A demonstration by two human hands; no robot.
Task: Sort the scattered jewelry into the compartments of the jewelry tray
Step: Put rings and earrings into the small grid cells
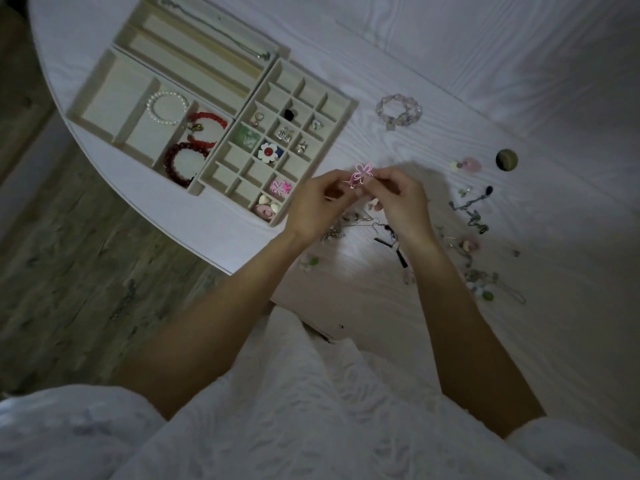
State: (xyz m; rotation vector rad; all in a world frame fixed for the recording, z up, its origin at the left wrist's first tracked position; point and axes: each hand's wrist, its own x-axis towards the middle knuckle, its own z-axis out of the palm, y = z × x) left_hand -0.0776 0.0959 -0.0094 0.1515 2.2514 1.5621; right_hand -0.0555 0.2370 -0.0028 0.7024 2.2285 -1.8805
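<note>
A pink flower earring [362, 173] is pinched between my left hand [317, 204] and my right hand [401, 202], just right of the beige jewelry tray [341, 116]. The tray's small grid holds a white-and-red flower [267, 152], a pink flower piece [280, 187], a black piece [289, 114] and silver earrings [284, 134]. Its left section holds a pearl bracelet [166, 107] and two red bead bracelets [183, 162]. Loose jewelry [471, 209] lies scattered on the table to the right.
A pale pink bead bracelet [399, 110] lies beyond my hands on the white wood-grain table [485, 64]. A round dark hole [506, 160] sits in the tabletop at right. A chain [221, 32] lies in the tray's far long section. The table's curved edge runs close left of the tray.
</note>
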